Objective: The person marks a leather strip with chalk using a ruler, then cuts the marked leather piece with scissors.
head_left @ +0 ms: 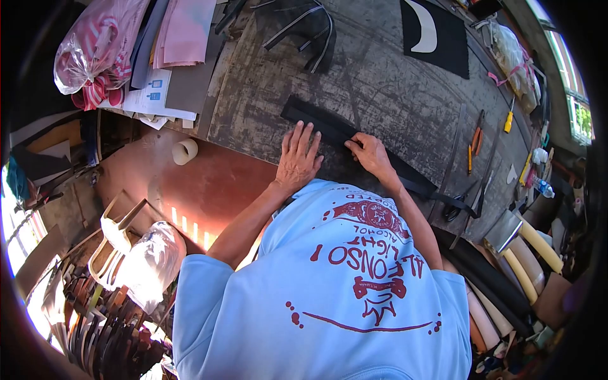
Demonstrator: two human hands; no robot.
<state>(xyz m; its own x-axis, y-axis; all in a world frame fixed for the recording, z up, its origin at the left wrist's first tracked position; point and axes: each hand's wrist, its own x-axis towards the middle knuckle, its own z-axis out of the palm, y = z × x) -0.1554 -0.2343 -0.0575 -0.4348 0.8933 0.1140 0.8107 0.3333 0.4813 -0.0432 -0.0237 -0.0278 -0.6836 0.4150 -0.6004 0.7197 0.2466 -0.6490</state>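
A long black strip of material point(333, 132) lies slantwise on the scuffed dark worktable point(386, 95), close in front of my body. My left hand point(300, 154) rests flat on its near side, fingers stretched out and a little apart, the tips on the strip. Farther right along the strip, my right hand point(372, 155) has thumb and forefinger pinched at its upper edge, with the other fingers curled under. Past my right forearm, the strip runs on toward the table's right side.
Pliers point(477, 134), a yellow-handled screwdriver point(508, 120) and scissors point(453, 206) lie to the right. A white crescent point(425, 28) sits on a black sheet point(453, 47). Black trim pieces point(310, 28) and pink cloth point(185, 31) are at the back. Material rolls point(494, 278) stand at right.
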